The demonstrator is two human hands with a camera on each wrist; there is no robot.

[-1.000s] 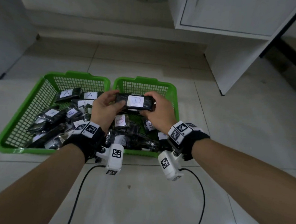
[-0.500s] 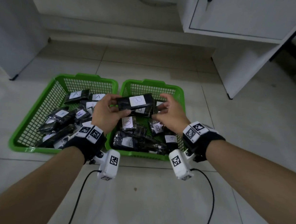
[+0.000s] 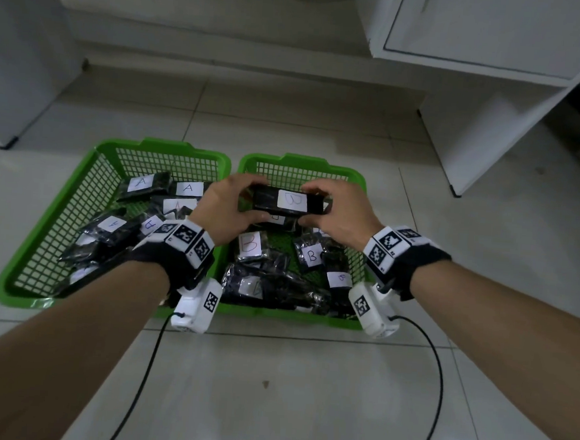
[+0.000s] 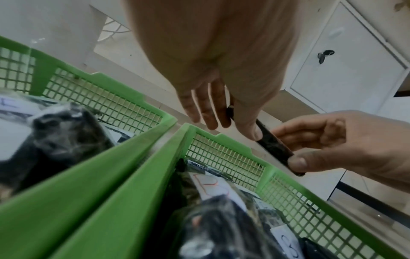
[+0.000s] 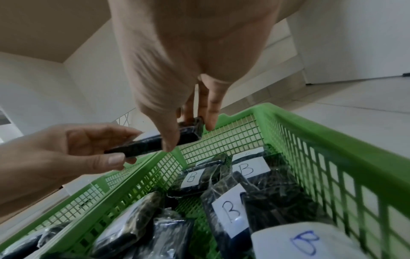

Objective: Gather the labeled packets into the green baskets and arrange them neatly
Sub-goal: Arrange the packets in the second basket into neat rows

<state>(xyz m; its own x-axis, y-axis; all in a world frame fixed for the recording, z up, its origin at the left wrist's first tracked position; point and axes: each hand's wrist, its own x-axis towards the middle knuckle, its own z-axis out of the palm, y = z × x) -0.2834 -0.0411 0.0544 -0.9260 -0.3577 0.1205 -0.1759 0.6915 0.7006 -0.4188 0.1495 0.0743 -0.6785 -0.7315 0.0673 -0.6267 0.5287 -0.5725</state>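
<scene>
While we held the black packet level above the right green basket, our left hand pinched one end, our right hand the other, B-labelled packets loose beneath, left green basket alongside, touching, with A-labelled packets, on pale floor tiles.

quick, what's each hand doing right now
Left hand: pinching the left end of the black plastic packet with a white label.
Right hand: pinching its right end.
</scene>
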